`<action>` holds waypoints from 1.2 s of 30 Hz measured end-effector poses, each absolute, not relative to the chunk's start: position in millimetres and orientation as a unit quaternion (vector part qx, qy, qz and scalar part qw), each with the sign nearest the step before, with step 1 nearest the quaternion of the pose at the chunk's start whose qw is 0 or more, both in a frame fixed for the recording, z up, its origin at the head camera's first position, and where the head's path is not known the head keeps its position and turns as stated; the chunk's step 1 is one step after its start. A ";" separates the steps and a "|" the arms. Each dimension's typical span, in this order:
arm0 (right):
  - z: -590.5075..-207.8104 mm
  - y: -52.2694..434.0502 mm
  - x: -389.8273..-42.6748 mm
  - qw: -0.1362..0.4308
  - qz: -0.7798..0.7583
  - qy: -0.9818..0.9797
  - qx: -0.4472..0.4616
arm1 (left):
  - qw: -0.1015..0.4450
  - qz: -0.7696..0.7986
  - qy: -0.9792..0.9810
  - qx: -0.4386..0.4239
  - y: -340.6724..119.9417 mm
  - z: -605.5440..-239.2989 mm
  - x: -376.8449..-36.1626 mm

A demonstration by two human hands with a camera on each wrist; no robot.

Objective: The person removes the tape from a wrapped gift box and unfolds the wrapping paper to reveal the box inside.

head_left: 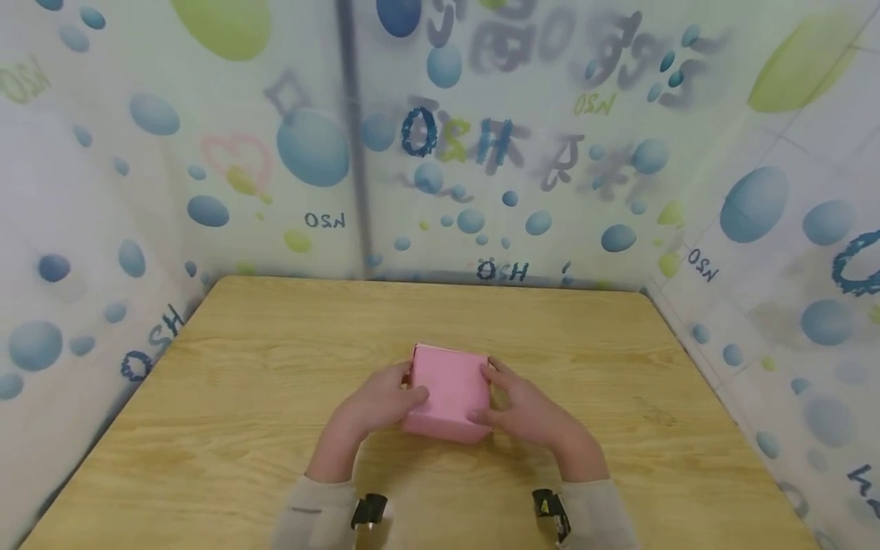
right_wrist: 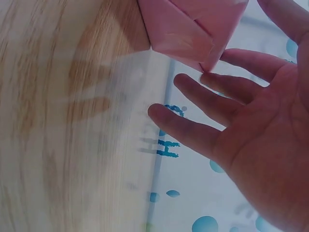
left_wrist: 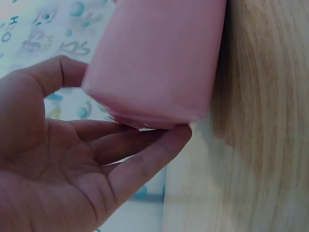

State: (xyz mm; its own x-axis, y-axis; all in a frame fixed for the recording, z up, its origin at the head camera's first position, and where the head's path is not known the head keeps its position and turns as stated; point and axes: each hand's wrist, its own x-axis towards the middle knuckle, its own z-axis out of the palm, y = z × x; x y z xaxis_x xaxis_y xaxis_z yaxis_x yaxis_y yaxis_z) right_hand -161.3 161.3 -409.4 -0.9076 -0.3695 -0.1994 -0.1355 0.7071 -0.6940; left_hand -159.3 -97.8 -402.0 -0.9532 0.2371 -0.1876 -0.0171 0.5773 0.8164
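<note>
Pink box (head_left: 450,386) is approx. mid-surface (head_left: 275,367), btwn L hand (head_left: 385,397) & R hand (head_left: 525,409), both on it. Top faces up, w/ a strip of the near side showing too; box is turned slightly. Can't tell if the bottom sits flat or is a bit raised; shadow falls on the wood right by it.

L hand: grip is on the box's L side, thumb over the top, fingers against the side. L wrist view has the thumb at one edge & fingertips touching the end of the box, palm clear of it.

R hand: grip is on the R side, thumb by the near part of the top, fingertip at the far R corner. R wrist view: index & middle at the box's corner, the other 2 fingers fanned out, off the box. Folded, overlapping flaps show on that end.

Both arms have lt.-coloured sleeves (head_left: 312,519) w/ a blk wrist device (head_left: 548,504) on each. Printed backdrop (head_left: 385,206) stands round the back & sides: blue & green spots, mirrored "H2O" lettering, a pinkish heart at L, plus blurry grey characters up top.
</note>
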 end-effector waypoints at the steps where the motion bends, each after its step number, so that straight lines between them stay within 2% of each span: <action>1: -409.2 162.3 -161.1 0.165 -0.359 0.908 -0.139 | 0.138 0.453 0.878 0.063 -96.6 -402.0 -158.9; 12: -409.9 162.2 -159.0 0.168 -0.343 0.913 -0.144 | 0.150 0.454 0.875 0.081 -87.2 -409.6 -152.2; 19: -401.0 154.3 -159.4 0.167 -0.321 0.921 -0.144 | 0.137 0.443 0.882 0.078 -84.2 -411.2 -149.6; 36: -407.8 157.5 -159.1 0.146 -0.345 0.914 -0.159 | 0.129 0.453 0.881 0.053 -82.4 -409.8 -149.5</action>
State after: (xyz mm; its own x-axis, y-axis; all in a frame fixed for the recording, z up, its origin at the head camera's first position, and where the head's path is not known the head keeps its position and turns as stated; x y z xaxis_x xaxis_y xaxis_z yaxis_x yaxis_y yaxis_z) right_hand -159.1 157.5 -407.8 -0.9072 -0.3906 -0.1565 -0.1896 0.7114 -0.6767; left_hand -149.5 -82.4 -409.8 -0.9612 0.2102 -0.1787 -0.0229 0.5845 0.8110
